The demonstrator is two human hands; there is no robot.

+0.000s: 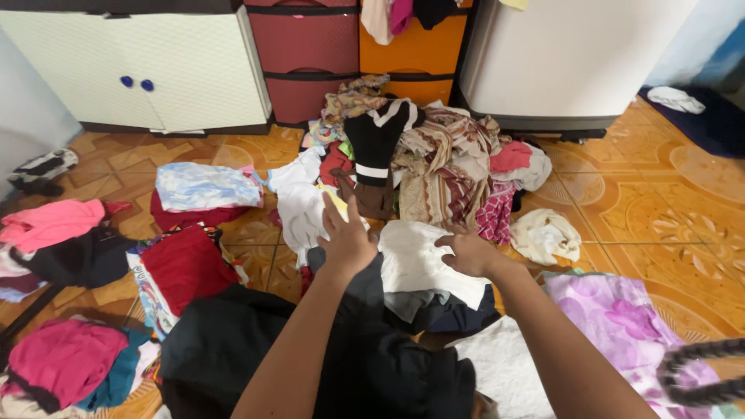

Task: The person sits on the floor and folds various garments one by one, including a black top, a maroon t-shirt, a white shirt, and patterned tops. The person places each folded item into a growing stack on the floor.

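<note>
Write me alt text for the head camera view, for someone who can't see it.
Seen from above, a person's left hand and right hand press on a white garment lying over dark clothes. Beyond it a big laundry pile sits on an orange tiled floor, with folded stacks at the left and plastic drawers behind.

Two hands (347, 240), one clothes heap (434, 163), two blue cabinet knobs (126, 81)

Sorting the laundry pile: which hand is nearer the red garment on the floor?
Left. The left hand is just right of the red garment; the right hand lies farther right, on white cloth.
</note>
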